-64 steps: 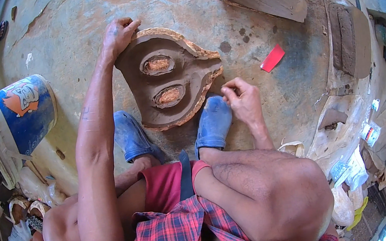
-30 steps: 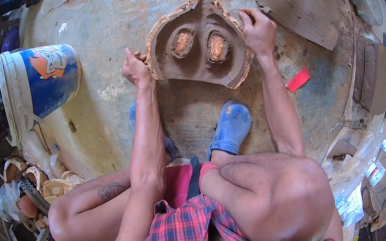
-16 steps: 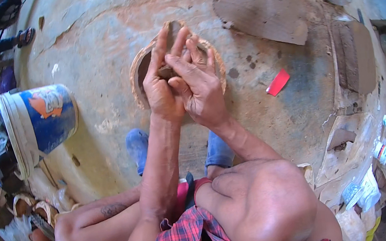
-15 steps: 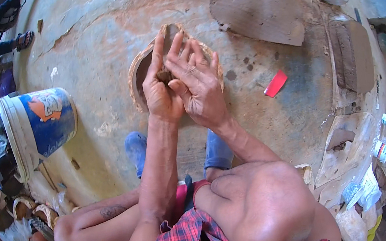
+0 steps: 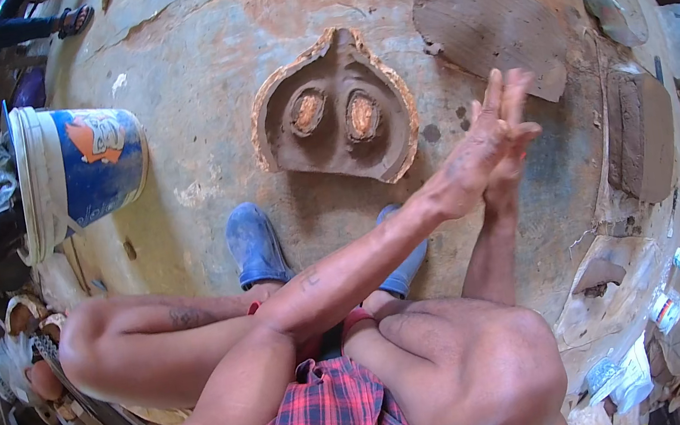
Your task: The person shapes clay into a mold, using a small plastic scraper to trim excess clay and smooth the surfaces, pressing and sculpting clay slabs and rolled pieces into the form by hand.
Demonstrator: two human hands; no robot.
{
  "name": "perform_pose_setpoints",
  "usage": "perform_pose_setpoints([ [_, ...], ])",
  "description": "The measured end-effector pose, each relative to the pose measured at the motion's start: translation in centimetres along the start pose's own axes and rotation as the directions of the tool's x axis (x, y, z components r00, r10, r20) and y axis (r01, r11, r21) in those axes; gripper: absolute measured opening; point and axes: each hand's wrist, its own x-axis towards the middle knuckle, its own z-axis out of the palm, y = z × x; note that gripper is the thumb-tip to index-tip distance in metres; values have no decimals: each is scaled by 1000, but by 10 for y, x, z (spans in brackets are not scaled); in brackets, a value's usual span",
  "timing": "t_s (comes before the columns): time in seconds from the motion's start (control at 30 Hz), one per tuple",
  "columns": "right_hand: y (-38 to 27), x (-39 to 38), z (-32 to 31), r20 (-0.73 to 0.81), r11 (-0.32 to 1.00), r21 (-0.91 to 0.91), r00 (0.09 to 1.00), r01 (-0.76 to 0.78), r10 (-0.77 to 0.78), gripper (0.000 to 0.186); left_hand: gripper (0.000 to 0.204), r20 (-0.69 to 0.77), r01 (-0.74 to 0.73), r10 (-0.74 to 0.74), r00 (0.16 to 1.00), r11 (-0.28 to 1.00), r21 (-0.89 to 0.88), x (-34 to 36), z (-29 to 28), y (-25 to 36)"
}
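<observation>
We see left hand (image 5: 472,163) and right hand (image 5: 509,145) pressed palm to palm, fingers straight, nothing visible between them. Clay mould (image 5: 335,113) with two oval hollows lies on floor (image 5: 192,85) at 10 o'clock from hands, apart. Blue bucket (image 5: 83,175) far at 9 o'clock.
</observation>
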Motion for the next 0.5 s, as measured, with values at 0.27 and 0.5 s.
perform_pose_setpoints([
  [0.27,-1,-12,-13,-112,923,343,968,-175,225,99,111,18,-166,165,986,986,20,10,12,-11],
  [0.5,-8,6,-14,-155,949,279,969,-145,194,101,105,41,-144,147,988,987,-64,16,0,-23],
])
